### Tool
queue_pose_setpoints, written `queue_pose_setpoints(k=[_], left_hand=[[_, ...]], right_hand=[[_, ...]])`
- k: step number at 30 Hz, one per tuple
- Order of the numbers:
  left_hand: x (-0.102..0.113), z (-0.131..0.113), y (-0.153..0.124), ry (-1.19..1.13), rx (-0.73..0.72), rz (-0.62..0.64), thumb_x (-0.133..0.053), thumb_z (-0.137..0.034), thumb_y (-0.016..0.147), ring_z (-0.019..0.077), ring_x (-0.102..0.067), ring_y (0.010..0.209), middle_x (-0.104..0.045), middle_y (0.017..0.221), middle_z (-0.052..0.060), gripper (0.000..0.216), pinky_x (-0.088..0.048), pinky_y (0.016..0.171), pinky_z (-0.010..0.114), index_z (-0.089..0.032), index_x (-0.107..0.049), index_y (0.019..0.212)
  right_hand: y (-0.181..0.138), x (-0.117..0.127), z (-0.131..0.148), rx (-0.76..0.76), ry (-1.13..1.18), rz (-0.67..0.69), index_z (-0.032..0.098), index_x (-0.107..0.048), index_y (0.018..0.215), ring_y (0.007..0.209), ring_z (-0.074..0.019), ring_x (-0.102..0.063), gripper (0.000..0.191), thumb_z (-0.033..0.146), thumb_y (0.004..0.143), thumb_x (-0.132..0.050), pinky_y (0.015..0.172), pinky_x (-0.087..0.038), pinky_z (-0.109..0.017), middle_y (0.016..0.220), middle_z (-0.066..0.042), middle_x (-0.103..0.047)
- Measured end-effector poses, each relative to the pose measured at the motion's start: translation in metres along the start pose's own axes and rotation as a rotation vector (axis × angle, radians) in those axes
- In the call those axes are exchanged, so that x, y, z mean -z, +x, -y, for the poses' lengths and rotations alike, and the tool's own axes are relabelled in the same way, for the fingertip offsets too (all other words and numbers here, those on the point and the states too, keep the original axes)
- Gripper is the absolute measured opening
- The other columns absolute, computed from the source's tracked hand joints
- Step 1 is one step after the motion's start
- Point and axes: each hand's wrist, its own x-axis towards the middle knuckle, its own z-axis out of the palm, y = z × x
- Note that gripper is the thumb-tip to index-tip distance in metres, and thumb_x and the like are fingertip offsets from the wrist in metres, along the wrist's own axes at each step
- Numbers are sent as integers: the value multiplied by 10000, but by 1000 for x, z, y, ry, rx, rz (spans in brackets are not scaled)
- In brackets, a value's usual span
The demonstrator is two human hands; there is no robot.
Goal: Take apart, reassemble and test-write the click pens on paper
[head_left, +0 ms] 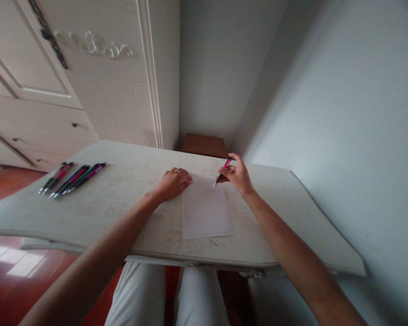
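A pink-and-black ballpoint pen [219,178] is pinched in my right hand [238,175], its metal tip pointing down and left over the upper part of a lined sheet of paper [207,217]. My index finger is bent near the pen's top end. Whether the tip touches the sheet I cannot tell. My left hand [173,183], with a ring on one finger, lies palm down at the sheet's upper left corner, fingers resting on the paper's edge and the tabletop. Faint marks show near the top of the sheet.
Several pens [78,179] with coloured barrels lie side by side on the left of the worn white table [136,158]. Beyond the table stand a cream cabinet [119,104] and a brown wooden piece [204,144]. A pale wall [353,136] borders the right side.
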Motion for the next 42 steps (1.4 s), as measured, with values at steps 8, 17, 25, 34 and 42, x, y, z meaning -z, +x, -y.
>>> queue_pose_setpoints(k=[8,17,25,34,42], left_hand=[[0,0,0,7,-6,0,-458,-381,944,264,-558,1182,-657,1246,68,334,-424,1023,430,-251,-720,1105],[-2,3,-1,-12,-11,-11,-459,-388,943,263,-559,1174,-661,1240,69,332,-423,1022,440,-253,-721,1096],[-3,3,-1,-8,-13,-8,-466,-377,941,259,-554,1178,-654,1251,62,320,-426,1020,439,-259,-715,1103],[0,0,-1,-3,0,0,-451,-387,943,275,-554,1177,-650,1261,68,342,-432,1005,447,-259,-717,1116],[-3,4,0,-14,-13,-25,-469,-371,922,275,-570,1167,-669,1224,73,329,-432,1009,451,-252,-722,1094]], right_hand=[[-3,-3,7,23,10,2,258,-258,1421,620,-203,-711,944,540,689,-785,586,-619,-346,818,-5,-695],[-6,-5,12,11,-55,35,272,-332,1422,611,-198,-709,875,529,710,-770,465,-559,-266,826,-17,-701],[-4,0,9,52,-59,-47,257,-181,1551,600,-180,-690,1049,560,725,-751,437,-521,-243,856,-37,-718],[-1,1,6,77,-128,-99,228,-370,1473,594,-172,-671,840,518,766,-718,431,-481,-242,865,-57,-707],[9,46,15,71,-482,-357,186,-399,1440,559,-150,-597,780,458,769,-688,500,-480,-263,838,-45,-710]])
